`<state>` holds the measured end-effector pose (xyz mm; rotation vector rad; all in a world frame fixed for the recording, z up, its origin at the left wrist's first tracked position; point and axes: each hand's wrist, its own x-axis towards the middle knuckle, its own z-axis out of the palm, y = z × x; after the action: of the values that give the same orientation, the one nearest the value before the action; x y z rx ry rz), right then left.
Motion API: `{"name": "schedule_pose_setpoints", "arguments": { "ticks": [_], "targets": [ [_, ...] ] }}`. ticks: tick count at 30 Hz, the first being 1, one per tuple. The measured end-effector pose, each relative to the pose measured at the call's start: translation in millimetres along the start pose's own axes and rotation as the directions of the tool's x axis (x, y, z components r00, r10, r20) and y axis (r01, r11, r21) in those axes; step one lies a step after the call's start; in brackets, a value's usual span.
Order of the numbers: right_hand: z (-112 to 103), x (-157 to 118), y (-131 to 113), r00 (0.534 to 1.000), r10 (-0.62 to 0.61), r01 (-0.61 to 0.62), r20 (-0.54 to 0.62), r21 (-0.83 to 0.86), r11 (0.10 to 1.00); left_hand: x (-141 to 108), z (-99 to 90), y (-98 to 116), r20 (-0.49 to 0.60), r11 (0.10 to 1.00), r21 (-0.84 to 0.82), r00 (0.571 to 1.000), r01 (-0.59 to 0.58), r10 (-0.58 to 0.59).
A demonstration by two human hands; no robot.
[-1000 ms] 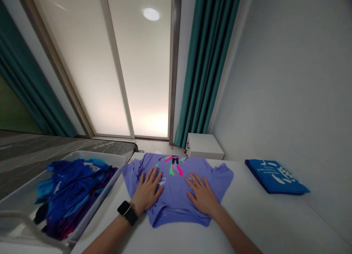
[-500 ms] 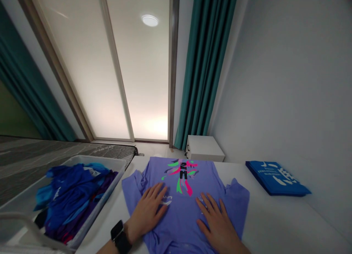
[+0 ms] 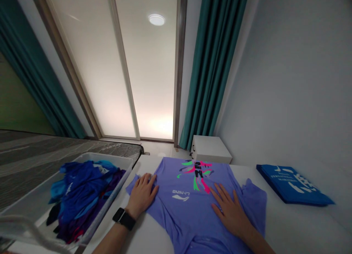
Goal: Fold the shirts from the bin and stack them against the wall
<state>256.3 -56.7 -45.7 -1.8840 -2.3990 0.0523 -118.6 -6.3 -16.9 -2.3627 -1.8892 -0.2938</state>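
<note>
A periwinkle Li-Ning T-shirt (image 3: 187, 217) is laid flat on the white table (image 3: 291, 224), its pink-and-green print (image 3: 196, 175) uppermost, slightly rumpled; the left hand (image 3: 141, 195) and right hand (image 3: 228, 210) are spread open upon it, nothing gripped.

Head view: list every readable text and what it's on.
"LI-NING": printed above a white logo on the chest of the purple T-shirt.
"2": black character in the shirt's chest graphic; the rest is unclear.
Blue folded cloth: white print, small lines too small to read, large characters too stylised to read.
</note>
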Motion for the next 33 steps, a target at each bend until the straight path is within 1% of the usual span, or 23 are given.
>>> {"name": "schedule_pose_setpoints", "arguments": {
  "ticks": [3,7,9,11,13,15,18,20,21,23,24,26,28,29,30,31,33],
  "targets": [
    [3.6,-10.4,8.1,0.998,-0.061,0.061,-0.032,-0.003,0.998,-1.1,-15.1,1.4,0.025,1.0,0.011,1.0,0.018,-0.018],
    [8.3,-23.3,7.9,0.993,-0.109,0.109,-0.054,0.007,0.994,-0.6,-32.0,4.5,0.102,1.0,-0.015,0.995,0.013,-0.011],
    [7.9,-23.6,4.7,0.992,-0.102,0.104,-0.072,0.025,0.994,-1.4,-35.6,3.8,0.136,0.998,-0.063,0.991,0.0,0.009],
    [3.9,-15.6,-3.9,0.993,-0.069,0.074,-0.101,0.048,0.996,-2.5,-36.5,2.7,0.155,0.995,-0.095,0.987,-0.018,0.033],
    [-3.0,1.8,-21.2,0.989,-0.056,0.067,-0.137,0.074,0.995,-3.3,-35.8,2.0,0.163,0.994,-0.109,0.986,-0.025,0.042],
    [-10.9,27.4,-47.4,0.978,-0.126,0.144,-0.166,0.102,0.984,-3.3,-34.6,1.6,0.172,0.992,-0.122,0.984,-0.019,0.04],
    [-17.8,72.1,-93.1,0.962,-0.234,0.254,-0.141,0.137,0.958,-2.1,-33.3,-0.7,0.188,0.988,-0.155,0.982,0.004,0.026],
    [-16.2,98.9,-118.5,0.956,-0.268,0.285,-0.123,0.147,0.947,-0.9,-32.7,-3.9,0.192,0.982,-0.186,0.981,0.034,0.002],
    [-13.6,109.7,-127.8,0.959,-0.257,0.274,-0.122,0.149,0.95,-0.2,-32.3,-5.7,0.188,0.977,-0.204,0.982,0.057,-0.018],
    [-6.3,124.7,-138.8,0.964,-0.238,0.254,-0.121,0.149,0.956,0.9,-31.6,-8.5,0.167,0.956,-0.268,0.983,0.115,-0.071],
    [-2.3,128.7,-141.0,0.965,-0.229,0.246,-0.125,0.147,0.958,1.4,-31.1,-9.2,0.147,0.934,-0.329,0.985,0.138,-0.094],
    [4.3,130.9,-140.8,0.967,-0.215,0.235,-0.136,0.147,0.961,2.2,-29.7,-8.6,0.108,0.86,-0.49,0.988,0.146,-0.106],
    [8.0,127.7,-137.5,0.968,-0.2,0.224,-0.155,0.159,0.961,2.8,-28.0,-6.6,0.118,0.786,-0.603,0.99,0.135,-0.079],
    [8.8,125.0,-135.3,0.966,-0.196,0.224,-0.167,0.173,0.959,3.0,-27.2,-5.7,0.142,0.779,-0.611,0.988,0.141,-0.067],
    [9.2,121.8,-132.8,0.964,-0.195,0.229,-0.181,0.191,0.954,3.3,-26.7,-5.2,0.175,0.8,-0.579,0.982,0.157,-0.066],
    [9.3,118.3,-129.7,0.96,-0.201,0.241,-0.194,0.213,0.947,3.5,-26.5,-5.2,0.21,0.838,-0.515,0.974,0.179,-0.079],
    [9.8,110.2,-120.0,0.953,-0.211,0.265,-0.219,0.258,0.929,3.6,-27.5,-7.2,0.262,0.92,-0.335,0.958,0.205,-0.118]
  ]
}}
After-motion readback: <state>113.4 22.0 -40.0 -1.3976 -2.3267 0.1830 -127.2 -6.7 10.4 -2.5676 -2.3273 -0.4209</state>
